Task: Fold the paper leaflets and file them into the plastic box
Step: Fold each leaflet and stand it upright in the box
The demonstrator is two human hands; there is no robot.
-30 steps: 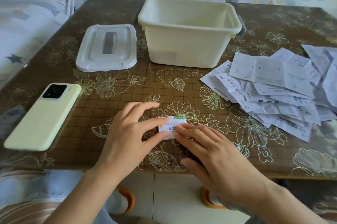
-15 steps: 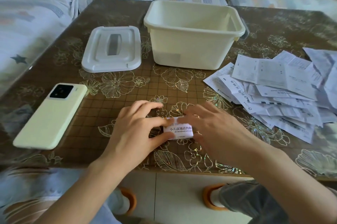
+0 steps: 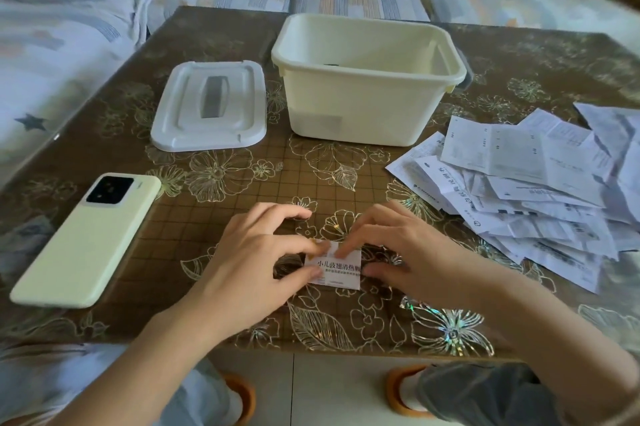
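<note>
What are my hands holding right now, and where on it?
The small folded leaflet, lying on the table. The left hand pinches its left end and the right hand pinches its right end.

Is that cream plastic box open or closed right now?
Open. The plastic box has no lid on; its white lid lies flat on the table beside it.
</note>
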